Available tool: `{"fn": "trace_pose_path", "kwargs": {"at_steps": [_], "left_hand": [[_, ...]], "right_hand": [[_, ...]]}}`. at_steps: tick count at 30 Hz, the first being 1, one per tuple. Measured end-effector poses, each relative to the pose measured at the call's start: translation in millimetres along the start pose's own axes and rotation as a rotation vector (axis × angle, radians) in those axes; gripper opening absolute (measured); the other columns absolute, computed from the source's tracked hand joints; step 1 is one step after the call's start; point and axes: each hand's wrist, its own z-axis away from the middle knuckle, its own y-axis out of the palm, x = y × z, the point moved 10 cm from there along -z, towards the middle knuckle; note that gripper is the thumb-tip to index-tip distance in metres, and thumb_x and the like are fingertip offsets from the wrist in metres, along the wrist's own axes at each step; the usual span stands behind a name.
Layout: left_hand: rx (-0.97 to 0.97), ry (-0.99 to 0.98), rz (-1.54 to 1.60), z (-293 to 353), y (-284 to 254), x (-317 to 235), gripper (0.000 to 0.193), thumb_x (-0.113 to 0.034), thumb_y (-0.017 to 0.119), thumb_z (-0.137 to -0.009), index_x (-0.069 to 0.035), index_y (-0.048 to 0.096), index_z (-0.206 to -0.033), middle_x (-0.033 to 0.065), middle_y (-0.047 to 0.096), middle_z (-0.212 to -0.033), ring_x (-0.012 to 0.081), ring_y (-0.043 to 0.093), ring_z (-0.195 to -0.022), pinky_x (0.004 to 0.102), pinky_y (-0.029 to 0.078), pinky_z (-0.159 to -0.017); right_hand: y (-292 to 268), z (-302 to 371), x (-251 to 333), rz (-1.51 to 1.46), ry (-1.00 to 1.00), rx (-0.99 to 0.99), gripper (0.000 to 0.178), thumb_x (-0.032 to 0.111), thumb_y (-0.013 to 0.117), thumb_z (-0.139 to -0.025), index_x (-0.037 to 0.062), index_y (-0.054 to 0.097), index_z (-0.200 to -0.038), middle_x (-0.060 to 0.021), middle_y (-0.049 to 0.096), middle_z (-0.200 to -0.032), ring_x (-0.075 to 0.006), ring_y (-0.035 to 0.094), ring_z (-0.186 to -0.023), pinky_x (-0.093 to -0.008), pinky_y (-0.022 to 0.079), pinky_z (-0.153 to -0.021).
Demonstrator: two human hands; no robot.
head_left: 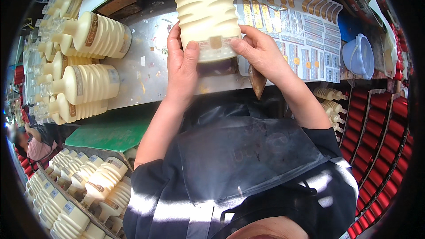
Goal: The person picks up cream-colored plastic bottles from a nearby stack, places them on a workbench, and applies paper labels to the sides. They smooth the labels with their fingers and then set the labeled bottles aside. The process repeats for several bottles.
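A cream-coloured bottle [208, 15] with wavy ridges stands upright between my two hands, over the metal worktable [150, 73]. It carries a gold label near its top and a small pale label with a gold centre near its base. My left hand [182, 59] grips its lower left side, thumb in front. My right hand [261, 53] grips the lower right side, its thumb pressed at the lower label's end. Just under my right hand, a brown pointed blade-like piece [256, 82] juts past the table edge; I cannot tell whether that hand holds it.
Sheets of gold and silver labels [287, 31] lie to the right, beside a light-blue bucket [357, 56]. Similar bottles [90, 84] lie stacked at the left. A crate of bottles [93, 172] sits lower left near a green board [110, 130]. Red cylinders [376, 137] fill racks at right.
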Motion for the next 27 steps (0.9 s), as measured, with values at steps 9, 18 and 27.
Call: {"fn": "trace_pose_path", "kwargs": {"at_steps": [9,18,27], "left_hand": [[0.015,0.02,-0.025,-0.9,-1.7,1.1,0.067,-0.038,0.049,-0.109,0.002,0.025,-0.157,0.016,0.038,-0.155,0.0228,0.039,-0.142,0.0372,0.03,-0.119],[0.017,0.001,0.147,0.5,-13.1,7.4,0.064,-0.041,0.046,-0.11,-0.002,0.029,-0.158,0.0115,0.042,-0.154,0.0213,0.044,-0.139,0.0369,0.034,-0.118],[-0.054,0.01,0.135,5.5,-6.5,9.3,0.058,-0.028,0.056,-0.106,-0.005,0.033,-0.155,0.0119,0.042,-0.151,0.0218,0.04,-0.14,0.0376,0.028,-0.121]], "right_hand": [[4.5,0.3,-18.9,-0.01,0.094,0.015,0.059,0.033,0.072,-0.098,-0.0068,0.055,-0.138,-0.011,0.072,-0.109,-0.011,0.066,-0.097,-0.0255,0.051,-0.088],[-2.3,9.4,2.3,-0.054,0.03,0.054,0.055,0.041,0.05,-0.109,-0.0014,0.054,-0.144,0.0057,0.053,-0.079,-0.0015,0.048,-0.07,-0.0167,0.039,-0.061],[4.6,5.2,-0.3,-0.024,-0.063,-0.073,0.049,0.035,0.065,-0.101,-0.0012,0.063,-0.133,-0.0112,0.074,-0.102,-0.0137,0.067,-0.093,-0.0296,0.054,-0.084]]}}
